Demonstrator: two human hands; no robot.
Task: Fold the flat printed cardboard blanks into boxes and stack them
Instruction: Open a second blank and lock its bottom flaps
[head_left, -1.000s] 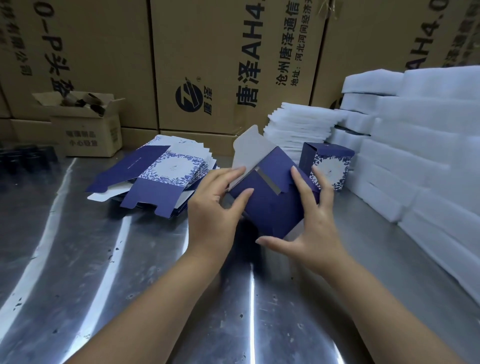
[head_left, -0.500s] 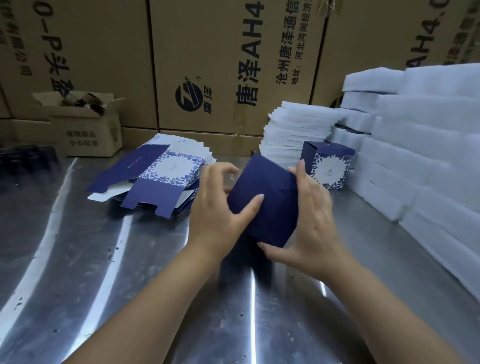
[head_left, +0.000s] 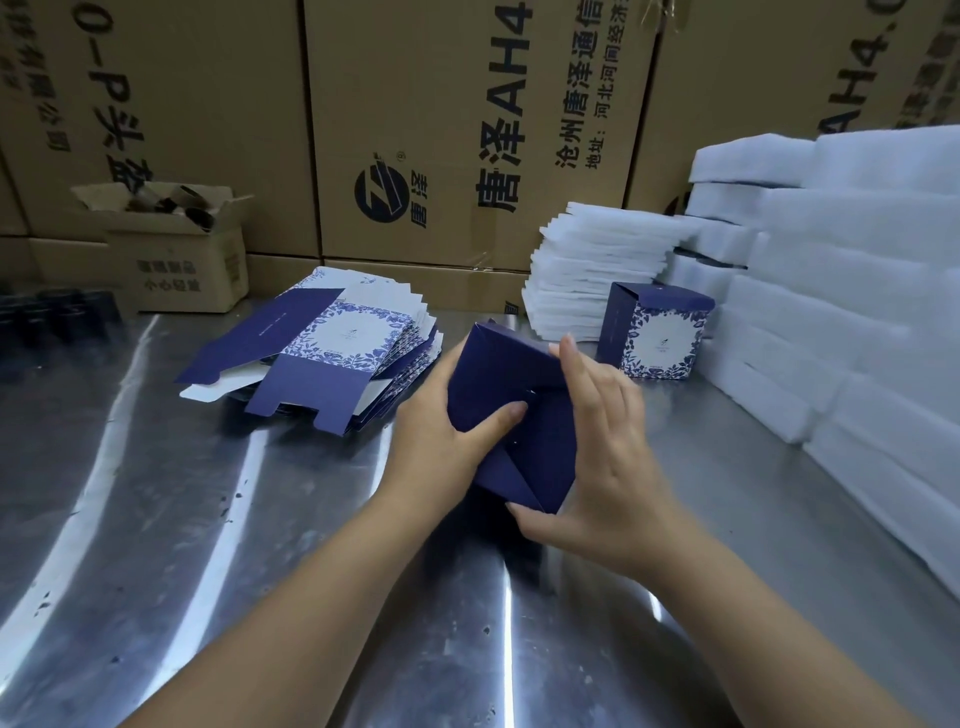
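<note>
A dark blue box (head_left: 506, 379) is held tilted above the steel table (head_left: 156, 493), its closed end facing me. My left hand (head_left: 441, 431) grips its left side, thumb pressed on the end flaps. My right hand (head_left: 605, 447) holds the right side, fingers laid over the flaps and thumb under the lower corner. A pile of flat blue-and-white printed blanks (head_left: 332, 353) lies to the left. One finished box (head_left: 657, 332) stands upright at the back right.
White foam blocks (head_left: 831, 312) are piled along the right edge, with a stack of thin white foam sheets (head_left: 597, 265) behind the finished box. Big brown cartons (head_left: 441, 130) wall off the back. A small open carton (head_left: 171, 249) sits far left.
The grey inner flap that stood open has been folded in and the box end is now closed. Both hands have pressed in tighter on the box.
</note>
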